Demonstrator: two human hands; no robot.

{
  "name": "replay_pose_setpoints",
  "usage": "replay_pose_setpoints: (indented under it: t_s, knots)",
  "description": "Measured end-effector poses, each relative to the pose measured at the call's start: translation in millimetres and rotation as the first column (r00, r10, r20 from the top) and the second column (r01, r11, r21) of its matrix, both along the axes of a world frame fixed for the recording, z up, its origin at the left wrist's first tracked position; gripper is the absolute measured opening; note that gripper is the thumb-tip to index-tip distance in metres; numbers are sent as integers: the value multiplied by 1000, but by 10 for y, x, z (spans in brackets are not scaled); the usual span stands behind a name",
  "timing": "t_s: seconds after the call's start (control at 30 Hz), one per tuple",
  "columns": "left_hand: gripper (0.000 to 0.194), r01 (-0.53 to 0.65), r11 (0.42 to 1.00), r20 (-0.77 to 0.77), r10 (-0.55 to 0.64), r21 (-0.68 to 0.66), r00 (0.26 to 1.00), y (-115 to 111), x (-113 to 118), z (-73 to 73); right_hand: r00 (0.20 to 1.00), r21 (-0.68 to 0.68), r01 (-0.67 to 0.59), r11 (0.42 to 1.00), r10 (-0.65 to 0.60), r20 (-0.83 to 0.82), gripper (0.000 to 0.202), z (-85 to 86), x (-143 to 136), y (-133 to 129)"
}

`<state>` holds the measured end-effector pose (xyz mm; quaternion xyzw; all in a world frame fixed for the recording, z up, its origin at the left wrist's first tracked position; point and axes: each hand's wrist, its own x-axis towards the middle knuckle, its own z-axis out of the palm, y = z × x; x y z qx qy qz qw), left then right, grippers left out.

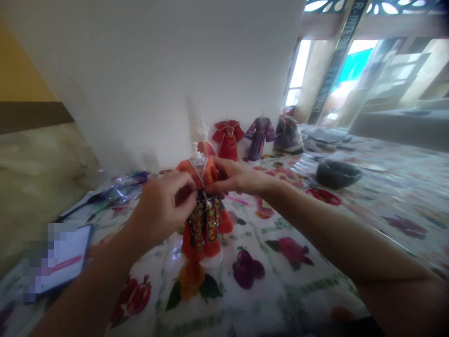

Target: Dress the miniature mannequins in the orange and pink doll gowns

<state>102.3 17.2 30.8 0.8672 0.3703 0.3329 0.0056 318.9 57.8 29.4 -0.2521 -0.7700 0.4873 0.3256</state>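
A small orange doll dress [202,248] stands upright on a white stand in front of me. Silver beaded trim [200,175] crosses its chest in a V. Dark patterned panels with gold and red hang from its waist. My left hand [164,201] pinches at the dress's left side near the waist; whether a thin piece lies between those fingertips is hidden. From the other side, my right hand [235,177] grips the bodice, its thumb lying across the waist and its fingers partly hidden behind the dress.
Against the white wall stand a red doll dress [228,140], a purple doll robe [260,136] and a tied bag [289,133]. A dark bundle [338,174] and a red ring-shaped item [323,196] lie at right. A phone [66,257] rests at left on the fruit-patterned tablecloth [266,299].
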Motion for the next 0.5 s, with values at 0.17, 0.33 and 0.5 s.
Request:
replay_pose_setpoints:
  t_s: [0.17,0.33,0.5]
  knots:
    - [6,9,1000,-19,-9,6,1000,-1,3,16,1000,-4,13,1000,-13,-6,38,4,-6,-13]
    - [5,12,1000,-21,-12,-6,1000,9,2,19,998,30,58,998,-58,23,39,-13,-9,2]
    - [4,-12,1000,-40,12,11,999,22,-22,10,996,36,85,996,-85,9,39,-30,-21,4]
